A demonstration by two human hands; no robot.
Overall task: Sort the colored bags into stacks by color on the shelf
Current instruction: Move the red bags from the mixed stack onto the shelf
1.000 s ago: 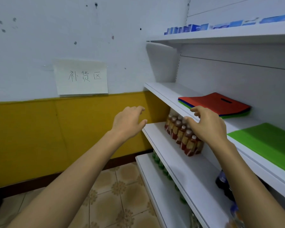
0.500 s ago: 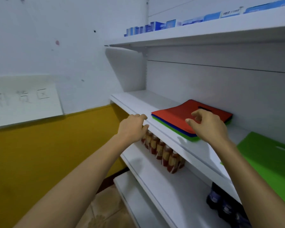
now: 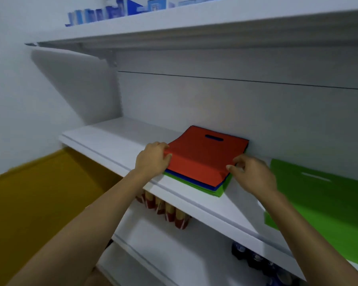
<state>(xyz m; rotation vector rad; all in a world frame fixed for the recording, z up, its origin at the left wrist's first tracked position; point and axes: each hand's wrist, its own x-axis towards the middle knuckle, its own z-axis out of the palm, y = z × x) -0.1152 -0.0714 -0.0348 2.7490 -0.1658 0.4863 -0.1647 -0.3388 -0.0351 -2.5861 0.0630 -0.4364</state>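
Observation:
A mixed pile of flat bags lies on the middle white shelf [image 3: 116, 145]. On top is a red bag [image 3: 203, 155] with a cut-out handle; a blue bag [image 3: 196, 181] and a green bag [image 3: 217, 190] peek out underneath. My left hand [image 3: 153, 159] grips the red bag's left edge, and my right hand [image 3: 250, 174] pinches its right front corner. The red bag's front part is bent upward. A separate green bag [image 3: 322, 195] lies flat on the same shelf to the right.
Blue boxes [image 3: 103, 13] line the top shelf. Bottles with red labels [image 3: 165, 209] stand on the shelf below, and dark bottles [image 3: 254, 259] sit lower right. A yellow wall band [image 3: 39, 193] is at left.
Both hands rose from below the shelf edge and closed on the red bag's two sides, lifting its front. The camera moved closer and turned right.

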